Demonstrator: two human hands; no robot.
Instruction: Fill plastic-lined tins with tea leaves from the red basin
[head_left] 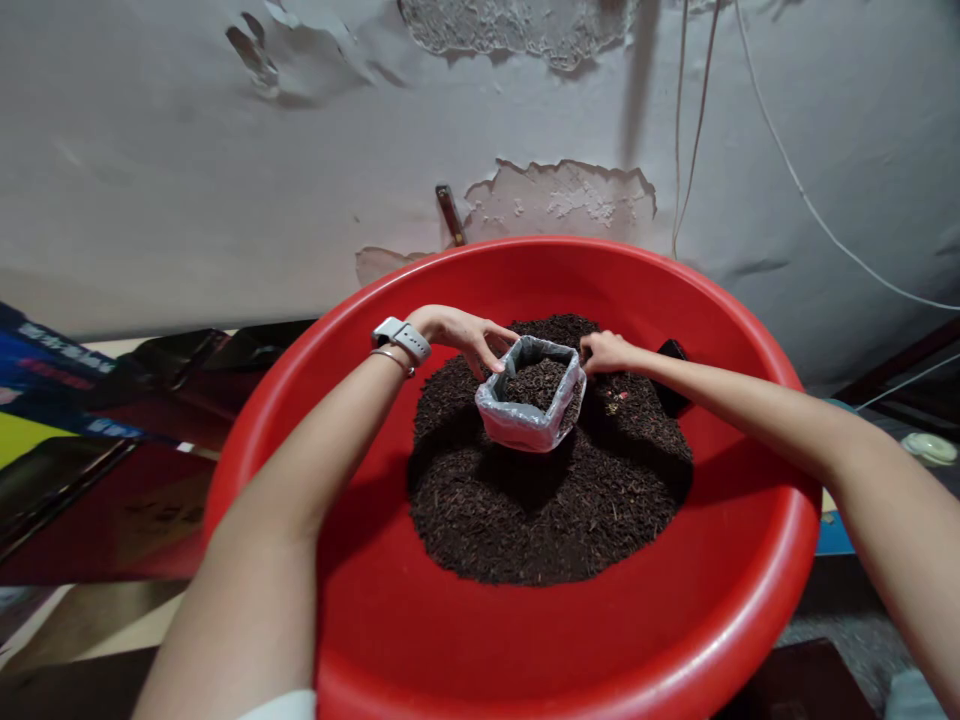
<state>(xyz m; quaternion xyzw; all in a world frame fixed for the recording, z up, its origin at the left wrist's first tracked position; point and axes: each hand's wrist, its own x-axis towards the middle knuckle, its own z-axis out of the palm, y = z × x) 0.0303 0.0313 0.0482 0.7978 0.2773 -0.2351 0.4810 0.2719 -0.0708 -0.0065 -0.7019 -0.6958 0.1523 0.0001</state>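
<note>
A small square box (517, 432) lined with a clear plastic bag (564, 402) sits tilted over a heap of dark dried leaves, like loose tea (540, 530). More of the same leaves lie inside it. My left hand (469, 340) holds the box at its left back corner, thumb on the rim and fingers partly hidden behind. At the opposite corner, my right hand (606, 353) has its fingers curled closed against the bag's edge; their tips are hidden. A grey-strapped watch (405, 340) and a bracelet are on my left wrist.
A wide red plastic tub (525, 660) surrounds the heap. Inside it, a dark object (673, 375) lies behind my right forearm. Dark red boxes (127, 510) stand at left. Behind is a peeling wall (300, 190) with hanging cables (682, 130).
</note>
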